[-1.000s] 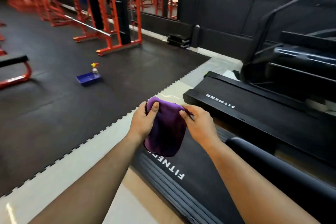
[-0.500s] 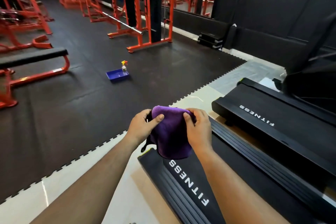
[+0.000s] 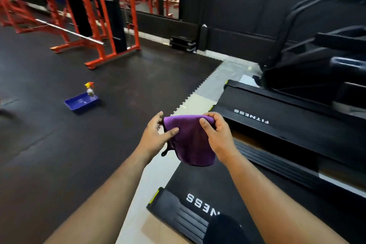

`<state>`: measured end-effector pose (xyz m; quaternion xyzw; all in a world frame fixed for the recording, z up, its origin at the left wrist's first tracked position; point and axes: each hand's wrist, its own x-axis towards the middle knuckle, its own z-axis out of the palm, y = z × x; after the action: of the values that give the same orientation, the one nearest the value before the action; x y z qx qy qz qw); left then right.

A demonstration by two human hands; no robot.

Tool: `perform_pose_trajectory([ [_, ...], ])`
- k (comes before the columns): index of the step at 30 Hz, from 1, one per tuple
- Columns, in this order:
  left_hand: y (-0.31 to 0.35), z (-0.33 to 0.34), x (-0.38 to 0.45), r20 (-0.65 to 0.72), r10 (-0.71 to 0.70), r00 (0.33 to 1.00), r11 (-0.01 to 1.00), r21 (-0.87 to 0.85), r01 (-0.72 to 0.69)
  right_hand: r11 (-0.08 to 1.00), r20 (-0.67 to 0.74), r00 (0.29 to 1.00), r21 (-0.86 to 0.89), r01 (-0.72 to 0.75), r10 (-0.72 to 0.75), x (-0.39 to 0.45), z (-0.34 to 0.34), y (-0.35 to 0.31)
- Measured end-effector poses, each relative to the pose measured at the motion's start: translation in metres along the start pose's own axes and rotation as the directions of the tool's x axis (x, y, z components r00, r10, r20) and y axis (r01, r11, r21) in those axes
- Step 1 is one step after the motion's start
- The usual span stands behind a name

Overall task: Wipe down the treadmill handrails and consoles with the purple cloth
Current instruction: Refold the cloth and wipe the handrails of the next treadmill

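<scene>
Spreading across most of the room, the black rubber-tiled gym floor carries the red steel racks at the far side, set well apart from the cardio row so lifters have space. To the right, two black treadmills sit side by side on a pale tiled strip; the farther treadmill deck shows white FITNESS lettering at its tail, and the nearer treadmill deck lies right beneath the person's forearms. Their handrails and consoles mostly fall outside the view, so the wiping surfaces look not yet reached.

Out on the floor, well apart from the treadmills, a shallow blue plastic tray holds a small clear spray bottle with a yellow-and-red trigger, probably parked there to keep both hands free.

Held up in the air over the near deck's tail end is the soft purple microfibre cloth, folded and hanging from its top edge. The left hand pinches its left corner, thumb across the front. The right hand pinches the right corner, fingers curled over the fold. I would guess the cloth is being arranged into a neat pad before wiping.
</scene>
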<state>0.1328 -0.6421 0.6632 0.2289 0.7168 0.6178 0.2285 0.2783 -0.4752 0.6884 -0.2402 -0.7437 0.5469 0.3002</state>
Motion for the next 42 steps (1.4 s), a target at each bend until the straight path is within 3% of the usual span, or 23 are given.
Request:
perform_pose_trajectory([
  [4, 0.026, 0.024, 0.032, -0.004, 0.113, 0.994, 0.993, 0.025, -0.113, 0.999, -0.128, 0.992, 0.043, -0.013, 0.019, 0.028, -0.012, -0.002],
  [11, 0.056, 0.084, 0.107, 0.090, 0.205, 0.975, 0.974, -0.116, -0.194, 0.986, -0.339, 0.939, 0.164, -0.005, 0.061, 0.080, -0.043, 0.005],
  [18, 0.075, 0.191, 0.206, 0.252, 0.237, 0.938, 0.960, -0.212, -0.185, 0.946, -0.317, 0.916, 0.285, -0.155, 0.246, 0.155, -0.111, 0.050],
  [24, 0.107, 0.327, 0.306, 0.419, 0.250, 0.873, 0.962, -0.207, -0.176, 0.919, -0.606, 0.745, 0.393, -0.026, 0.280, 0.240, -0.218, 0.088],
  [30, 0.216, 0.465, 0.368, 0.584, 0.233, 0.778, 0.971, -0.180, -0.155, 0.875, -0.732, 0.609, 0.468, 0.123, 0.306, 0.320, -0.352, 0.054],
  [35, 0.297, 0.549, 0.371, 0.701, 0.278, 0.656, 0.959, -0.240, -0.150, 0.854, -0.653, 0.648, 0.520, 0.006, 0.392, 0.322, -0.431, 0.024],
  [38, 0.326, 0.592, 0.353, 0.770, 0.299, 0.564, 0.954, -0.251, -0.163, 0.871, -0.749, 0.527, 0.490, 0.031, 0.403, 0.297, -0.465, 0.008],
  [42, 0.355, 0.648, 0.315, 0.906, 0.211, 0.368, 0.975, -0.169, -0.141, 0.902, -0.874, 0.331, 0.414, 0.122, 0.356, 0.248, -0.514, -0.024],
])
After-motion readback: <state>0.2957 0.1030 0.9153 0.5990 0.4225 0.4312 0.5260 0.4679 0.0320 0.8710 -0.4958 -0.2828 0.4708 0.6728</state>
